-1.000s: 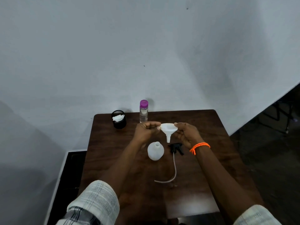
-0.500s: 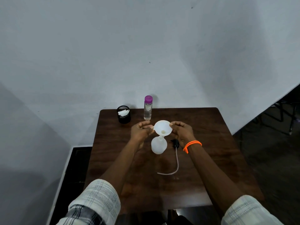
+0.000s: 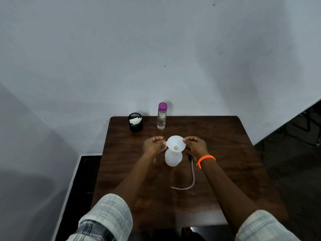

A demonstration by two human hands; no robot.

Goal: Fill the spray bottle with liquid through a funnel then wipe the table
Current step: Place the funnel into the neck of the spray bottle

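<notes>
1. Here the white funnel sits with its stem in the neck of the spray bottle, mid-table
2. The left hand and right hand each pinch the funnel's rim from opposite sides, fingers pressed together
3. Both plastics look light and stiff; the empty bottle probably tips easily, so one hand should steady its body
4. The clear bottle with the purple cap stands at the far edge, best taken around its middle

One camera, worn on the head, looks forward and down from above the near edge of a dark wooden table. Both forearms reach away from it. The table's far edge meets a white wall filling the upper frame.
</notes>
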